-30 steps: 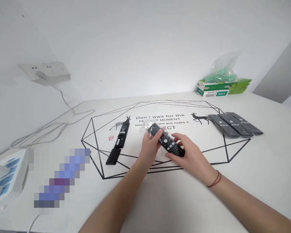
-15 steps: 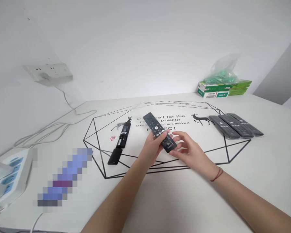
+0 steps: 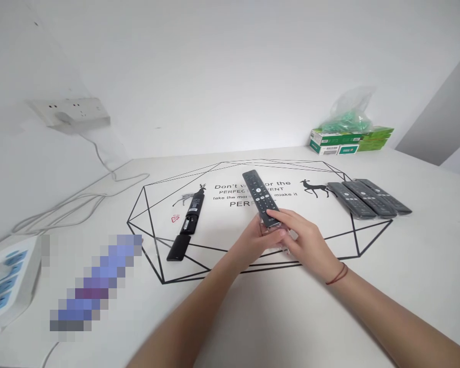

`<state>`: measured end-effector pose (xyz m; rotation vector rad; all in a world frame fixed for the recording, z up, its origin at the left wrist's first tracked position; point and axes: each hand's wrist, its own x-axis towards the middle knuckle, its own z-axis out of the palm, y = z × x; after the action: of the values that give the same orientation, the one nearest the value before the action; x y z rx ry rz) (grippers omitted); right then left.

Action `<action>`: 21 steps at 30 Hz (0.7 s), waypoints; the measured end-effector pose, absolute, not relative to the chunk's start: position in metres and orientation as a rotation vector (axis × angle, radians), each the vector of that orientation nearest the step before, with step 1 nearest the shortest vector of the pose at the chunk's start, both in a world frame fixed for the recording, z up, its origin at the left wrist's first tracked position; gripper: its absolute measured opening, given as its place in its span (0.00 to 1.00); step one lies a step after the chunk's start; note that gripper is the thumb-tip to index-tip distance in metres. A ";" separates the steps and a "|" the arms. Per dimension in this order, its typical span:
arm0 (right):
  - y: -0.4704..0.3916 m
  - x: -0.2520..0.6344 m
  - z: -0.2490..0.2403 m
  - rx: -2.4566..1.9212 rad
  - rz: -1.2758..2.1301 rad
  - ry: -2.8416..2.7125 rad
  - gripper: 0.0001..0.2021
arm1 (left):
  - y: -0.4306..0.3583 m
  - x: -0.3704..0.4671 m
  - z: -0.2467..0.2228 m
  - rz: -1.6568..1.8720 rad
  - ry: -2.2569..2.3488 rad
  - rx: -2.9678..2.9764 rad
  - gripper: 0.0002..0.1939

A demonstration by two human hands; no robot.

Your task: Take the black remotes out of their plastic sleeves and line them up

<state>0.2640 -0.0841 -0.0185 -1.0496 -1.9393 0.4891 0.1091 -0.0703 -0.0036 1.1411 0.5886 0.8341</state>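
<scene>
A black remote control (image 3: 259, 191), buttons up and far end tilted away, is held over the table between both hands. My left hand (image 3: 251, 241) is closed around its near end from the left, thumb across the crumpled clear plastic wrap (image 3: 279, 247) there. From the right, my right hand (image 3: 305, 236) grips the same end, fingers on the lower buttons and thumb below. Some fingertips are hidden beneath. To the left lies another remote (image 3: 194, 205), back up, its battery compartment uncovered, with a black battery cover (image 3: 179, 248) just below it.
Three wrapped remotes (image 3: 370, 198) lie side by side at the right. Green and white boxes (image 3: 335, 143) with a plastic bag (image 3: 350, 115) on top stand by the wall. A power strip (image 3: 11, 286), cables (image 3: 95, 202) and a pixelated blue object (image 3: 99, 281) occupy the left.
The remote has turned more upright in view and shifted slightly right. My right hand has closed on its near end, where plastic wrap now shows. The left thumb has moved down off the buttons.
</scene>
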 end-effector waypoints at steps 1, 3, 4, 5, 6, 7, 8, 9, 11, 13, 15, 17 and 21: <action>-0.085 0.264 -0.019 -1.055 0.494 -1.922 0.19 | -0.070 0.109 -0.005 0.831 0.576 1.157 0.14; -0.087 0.262 -0.019 -1.074 0.517 -1.870 0.18 | -0.069 0.108 -0.006 0.850 0.587 1.208 0.16; -0.088 0.261 -0.020 -1.079 0.511 -1.843 0.18 | -0.069 0.108 -0.006 0.874 0.616 1.234 0.17; -0.089 0.260 -0.020 -1.080 0.487 -1.821 0.17 | -0.068 0.106 -0.007 0.909 0.657 1.248 0.18; -0.089 0.259 -0.020 -1.072 0.443 -1.801 0.16 | -0.066 0.105 -0.007 0.952 0.701 1.239 0.20; -0.090 0.258 -0.020 -1.049 0.388 -1.788 0.15 | -0.065 0.103 -0.007 0.995 0.740 1.207 0.21; -0.091 0.257 -0.021 -1.011 0.332 -1.778 0.15 | -0.063 0.101 -0.006 1.030 0.767 1.154 0.22; -0.091 0.256 -0.021 -0.962 0.284 -1.771 0.14 | -0.061 0.100 -0.006 1.055 0.779 1.089 0.23; -0.091 0.253 -0.022 -0.862 0.223 -1.765 0.14 | -0.058 0.097 -0.004 1.078 0.778 0.971 0.23; -0.092 0.251 -0.022 -0.804 0.190 -1.764 0.15 | -0.057 0.097 -0.001 1.095 0.767 0.912 0.21; -0.092 0.250 -0.021 -0.796 0.181 -1.765 0.14 | -0.057 0.098 0.000 1.141 0.775 0.908 0.21; -0.093 0.249 -0.021 -0.807 0.182 -1.769 0.14 | -0.058 0.099 -0.001 1.192 0.830 0.958 0.22; -0.093 0.248 -0.023 -0.854 0.210 -1.789 0.11 | -0.059 0.099 -0.004 1.253 1.006 1.149 0.20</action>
<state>0.2481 -0.0930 -0.0229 -0.8540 -1.7888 0.2103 0.0988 -0.0593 -0.0041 1.1492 1.0058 1.2531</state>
